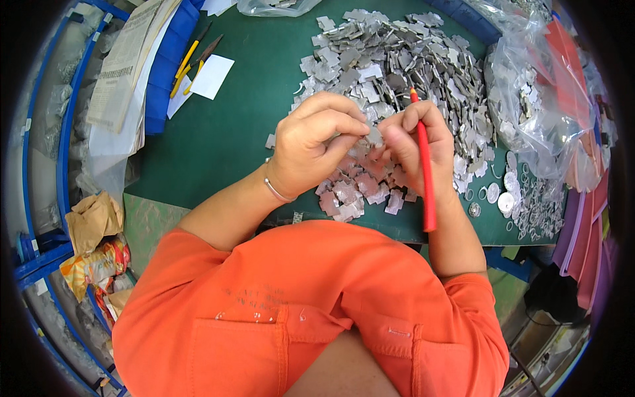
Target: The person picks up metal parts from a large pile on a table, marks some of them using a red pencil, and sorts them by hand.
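Left hand [311, 142] and right hand [413, 142] are pinching one metal piece [374, 137]; right is also gripping a red pencil [425, 169]. Big pile [403, 66] is waiting, small pile [360, 192] is lying near.

Grey metal stamped piece [374, 137] pinched between left hand [311, 149] and right hand [413, 149]; right also grips a red pencil [426, 172]. Below and beyond the grip: grey pile of stamped pieces [397, 66] on a dark green mat [225, 132]. Near-side orange shirt [297, 311], silver bracelet [276, 192] on left wrist, white paper slip [211, 77] and yellow pencils [187, 61] far left of grip.

Single head-worn fisheye view, steeply downward and close over the green table [218, 132].
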The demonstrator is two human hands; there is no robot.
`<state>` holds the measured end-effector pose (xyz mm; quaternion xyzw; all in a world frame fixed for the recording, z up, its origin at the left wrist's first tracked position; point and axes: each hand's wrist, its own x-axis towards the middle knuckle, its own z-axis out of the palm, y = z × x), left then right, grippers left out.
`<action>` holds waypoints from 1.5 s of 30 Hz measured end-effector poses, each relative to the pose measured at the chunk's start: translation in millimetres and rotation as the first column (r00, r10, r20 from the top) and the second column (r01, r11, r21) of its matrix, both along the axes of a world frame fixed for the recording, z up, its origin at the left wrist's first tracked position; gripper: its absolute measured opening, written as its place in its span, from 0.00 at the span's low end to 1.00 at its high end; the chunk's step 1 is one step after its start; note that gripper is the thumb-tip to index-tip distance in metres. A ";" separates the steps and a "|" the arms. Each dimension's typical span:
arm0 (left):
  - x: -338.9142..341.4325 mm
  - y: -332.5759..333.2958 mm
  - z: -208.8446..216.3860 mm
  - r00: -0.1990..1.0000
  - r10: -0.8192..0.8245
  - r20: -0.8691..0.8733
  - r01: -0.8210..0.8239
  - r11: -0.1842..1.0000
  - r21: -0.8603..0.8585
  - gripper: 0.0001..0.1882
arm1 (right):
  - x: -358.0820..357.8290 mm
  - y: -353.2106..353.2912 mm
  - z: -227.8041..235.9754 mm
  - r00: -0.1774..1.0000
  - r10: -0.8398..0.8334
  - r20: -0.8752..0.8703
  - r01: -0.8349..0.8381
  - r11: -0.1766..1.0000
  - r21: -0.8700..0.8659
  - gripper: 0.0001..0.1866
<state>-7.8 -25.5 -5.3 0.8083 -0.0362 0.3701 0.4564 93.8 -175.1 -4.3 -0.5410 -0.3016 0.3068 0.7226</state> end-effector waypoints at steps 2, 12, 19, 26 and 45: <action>0.0 -0.2 3.3 0.997 0.056 0.049 -0.061 0.991 0.115 0.09 | 2.3 4.4 -6.1 0.916 -0.112 0.384 0.090 0.993 0.075 0.16; -29.1 34.5 9.9 0.816 0.065 -0.575 0.073 0.974 0.214 0.14 | 106.9 -86.2 61.9 0.026 -0.588 0.808 0.844 0.446 0.298 0.07; -27.7 18.9 10.0 0.754 -0.054 -0.655 0.062 0.998 -0.011 0.09 | 26.3 -18.4 42.8 0.650 -0.150 0.745 0.311 0.947 -0.080 0.08; -9.5 2.9 14.8 0.921 -0.136 -0.366 0.032 0.960 -0.277 0.10 | 8.4 -1.2 9.7 0.723 -0.044 0.690 0.066 0.998 -0.006 0.13; -9.4 3.1 -13.8 0.960 -0.188 -0.209 0.104 0.928 -0.358 0.11 | 0.6 3.2 1.6 0.961 -0.090 0.263 0.084 0.996 0.032 0.14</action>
